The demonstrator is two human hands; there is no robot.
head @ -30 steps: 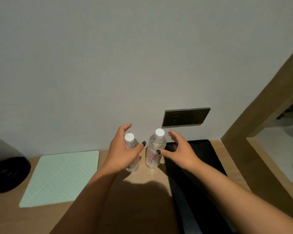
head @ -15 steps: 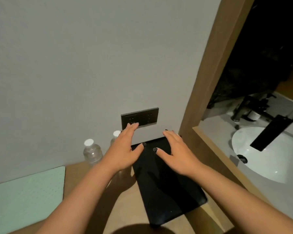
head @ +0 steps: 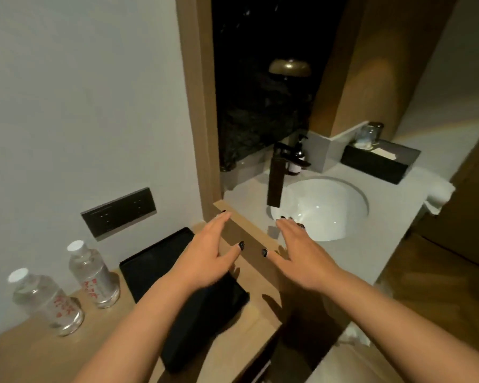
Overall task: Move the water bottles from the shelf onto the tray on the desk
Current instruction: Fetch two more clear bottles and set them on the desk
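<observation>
Hands: left hand (head: 205, 261) and right hand (head: 299, 258) both spread, fingers loose, holding nothing.
Left hand: hovers over the tray's right edge.
Right hand: hovers over the counter beside the sink (head: 327, 208).
Bottles: near bottle (head: 46, 302) and far bottle (head: 93, 275) upright on the desk (head: 39, 357), left of the black tray (head: 155, 261), not on it.
Labels: red print on both bottles, unreadable.

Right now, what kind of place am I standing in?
Probably a hotel room, where the desk meets the bathroom vanity: a sink with a tissue box beside it, and two water bottles next to a black tray.
</observation>
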